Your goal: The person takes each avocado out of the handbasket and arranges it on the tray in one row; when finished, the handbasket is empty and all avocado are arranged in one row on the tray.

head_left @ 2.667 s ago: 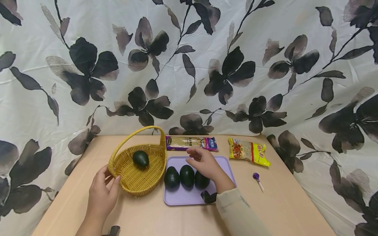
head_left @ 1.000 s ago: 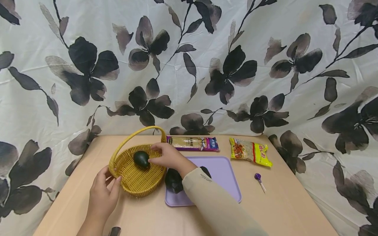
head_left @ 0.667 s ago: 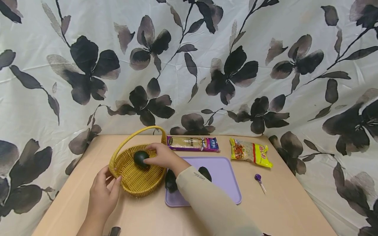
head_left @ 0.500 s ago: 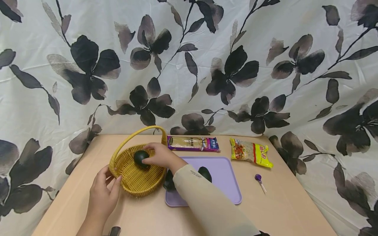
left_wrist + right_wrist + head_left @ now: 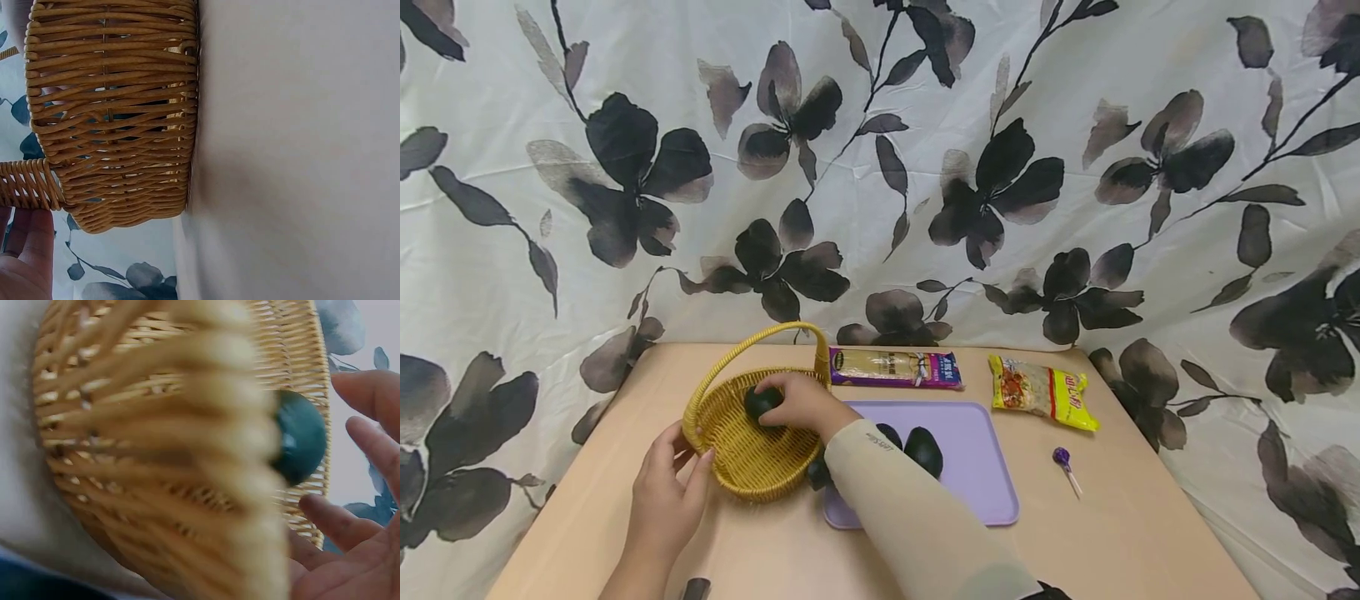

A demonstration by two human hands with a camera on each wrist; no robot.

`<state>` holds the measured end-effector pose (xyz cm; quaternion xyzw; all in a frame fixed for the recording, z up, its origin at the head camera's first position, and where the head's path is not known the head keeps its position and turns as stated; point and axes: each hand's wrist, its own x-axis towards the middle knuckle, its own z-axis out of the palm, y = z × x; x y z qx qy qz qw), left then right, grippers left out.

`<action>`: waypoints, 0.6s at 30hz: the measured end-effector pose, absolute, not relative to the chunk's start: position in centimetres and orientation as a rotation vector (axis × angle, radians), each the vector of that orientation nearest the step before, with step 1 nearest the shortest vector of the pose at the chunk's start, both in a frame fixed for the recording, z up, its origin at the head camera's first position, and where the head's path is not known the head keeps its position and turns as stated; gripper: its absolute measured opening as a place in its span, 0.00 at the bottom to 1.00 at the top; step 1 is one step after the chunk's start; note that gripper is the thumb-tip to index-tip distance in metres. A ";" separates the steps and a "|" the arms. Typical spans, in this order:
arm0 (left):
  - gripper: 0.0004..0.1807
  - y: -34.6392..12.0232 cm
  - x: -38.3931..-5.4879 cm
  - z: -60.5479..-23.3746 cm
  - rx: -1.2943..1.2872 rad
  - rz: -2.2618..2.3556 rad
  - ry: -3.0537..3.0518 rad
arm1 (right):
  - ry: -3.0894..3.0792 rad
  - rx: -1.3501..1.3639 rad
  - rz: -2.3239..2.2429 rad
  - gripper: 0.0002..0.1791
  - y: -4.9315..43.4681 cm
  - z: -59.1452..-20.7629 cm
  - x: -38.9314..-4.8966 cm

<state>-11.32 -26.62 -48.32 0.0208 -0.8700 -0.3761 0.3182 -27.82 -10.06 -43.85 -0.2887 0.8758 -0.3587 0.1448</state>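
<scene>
In the head view, a yellow wicker basket with an arched handle stands on the table. A dark green avocado lies inside it, also visible as a rounded avocado in the right wrist view. My left hand holds the basket's left side where the handle meets the rim, thumb in front. Its fingers touch the handle base. My right hand reaches over the basket's right rim to the avocado. In the right wrist view, its fingers are spread around the avocado, with gaps between.
A lilac tray sits right of the basket, with avocados partly covered by the right sleeve. Behind are a purple noodle packet and a yellow food bag. A purple lollipop lies at right. A floral cloth hangs behind.
My right hand has moved left from above the tray into the basket, then slightly further over the avocado there. My left hand has stayed on the basket.
</scene>
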 end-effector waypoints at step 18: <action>0.30 -26.7 -11.3 -48.4 0.043 -0.999 -2.295 | 2.540 -0.778 -0.811 0.13 -11.8 -43.6 -27.2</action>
